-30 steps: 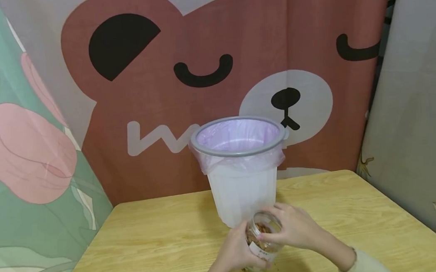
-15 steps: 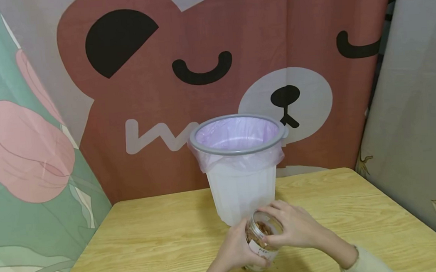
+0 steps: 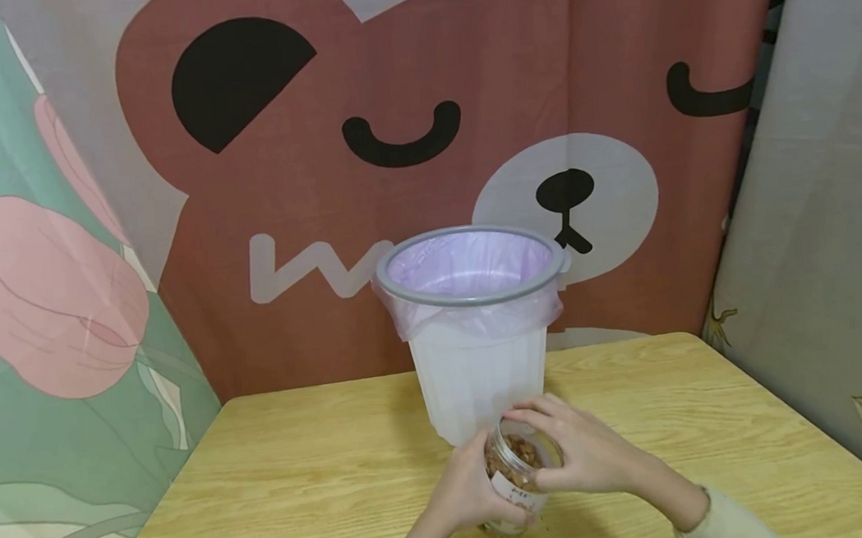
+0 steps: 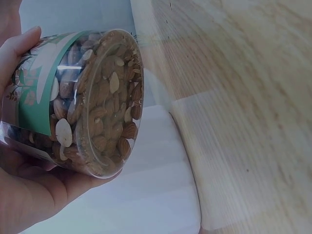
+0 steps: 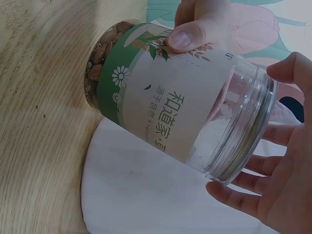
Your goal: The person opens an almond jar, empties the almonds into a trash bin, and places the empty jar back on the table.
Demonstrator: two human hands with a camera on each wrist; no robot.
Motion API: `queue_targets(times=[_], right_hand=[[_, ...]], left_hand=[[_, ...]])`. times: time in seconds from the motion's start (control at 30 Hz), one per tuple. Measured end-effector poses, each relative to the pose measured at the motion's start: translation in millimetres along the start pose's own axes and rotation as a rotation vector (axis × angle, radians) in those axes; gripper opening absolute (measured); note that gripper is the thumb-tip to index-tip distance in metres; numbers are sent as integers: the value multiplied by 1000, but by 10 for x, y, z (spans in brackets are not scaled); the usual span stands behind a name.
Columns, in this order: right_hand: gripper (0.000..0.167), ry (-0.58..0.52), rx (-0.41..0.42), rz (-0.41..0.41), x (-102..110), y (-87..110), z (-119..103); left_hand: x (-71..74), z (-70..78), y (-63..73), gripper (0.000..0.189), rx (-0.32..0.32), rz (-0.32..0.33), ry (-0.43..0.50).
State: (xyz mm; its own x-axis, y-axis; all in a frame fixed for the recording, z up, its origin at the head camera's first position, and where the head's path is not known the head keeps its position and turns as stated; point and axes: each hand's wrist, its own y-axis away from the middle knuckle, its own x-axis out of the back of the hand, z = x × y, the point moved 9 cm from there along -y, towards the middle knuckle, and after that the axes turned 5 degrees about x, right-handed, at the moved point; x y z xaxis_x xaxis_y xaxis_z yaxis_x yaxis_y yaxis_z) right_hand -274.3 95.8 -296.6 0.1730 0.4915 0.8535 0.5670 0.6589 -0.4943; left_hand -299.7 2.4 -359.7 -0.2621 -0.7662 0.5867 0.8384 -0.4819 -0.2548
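A clear jar of almonds (image 3: 519,490) with a white and green label is held tilted above the table, in front of the bin. My left hand (image 3: 468,487) grips its body; in the left wrist view the almonds (image 4: 114,105) show through the jar's base. Around the clear round top (image 5: 243,131) curl the fingers and thumb of my right hand (image 3: 590,447), touching its edge. This top looks like a lid seated on the jar's neck. In the right wrist view the left thumb (image 5: 187,39) presses on the label.
A white bin (image 3: 478,373) with a grey rim and a purple liner bag stands on the wooden table (image 3: 303,474), just beyond the jar. Behind the table hangs a brown bear curtain (image 3: 286,204), with other printed curtains at both sides.
My right hand has turned slightly around the jar's top; its thumb has moved right along the edge. The left hand keeps its grip on the jar, which has stayed almost in place.
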Motion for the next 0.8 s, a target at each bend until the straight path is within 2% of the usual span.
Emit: queue_targets(times=[0.13,0.33,0.43,0.57,0.67,0.8], right_hand=[[63,-50,20,-16,-15,6,-12],[64,-52,23,-10,-21,11,-18],[67,-9,-30,30,16,6,11],[72,59,-150,84,90,-5,85],[73,91,-220,79,93,-10,130],[79,133,-256,56,54,-13,145]], left_hand=[[8,5,0,80,-8,4,-6],[14,-16,1,80,0,3,-4],[24,-30,1,80,3,10,2],[39,-40,-1,82,-11,25,-6],[39,-32,-2,82,-26,30,-21],[27,-27,-3,81,-26,28,-35]])
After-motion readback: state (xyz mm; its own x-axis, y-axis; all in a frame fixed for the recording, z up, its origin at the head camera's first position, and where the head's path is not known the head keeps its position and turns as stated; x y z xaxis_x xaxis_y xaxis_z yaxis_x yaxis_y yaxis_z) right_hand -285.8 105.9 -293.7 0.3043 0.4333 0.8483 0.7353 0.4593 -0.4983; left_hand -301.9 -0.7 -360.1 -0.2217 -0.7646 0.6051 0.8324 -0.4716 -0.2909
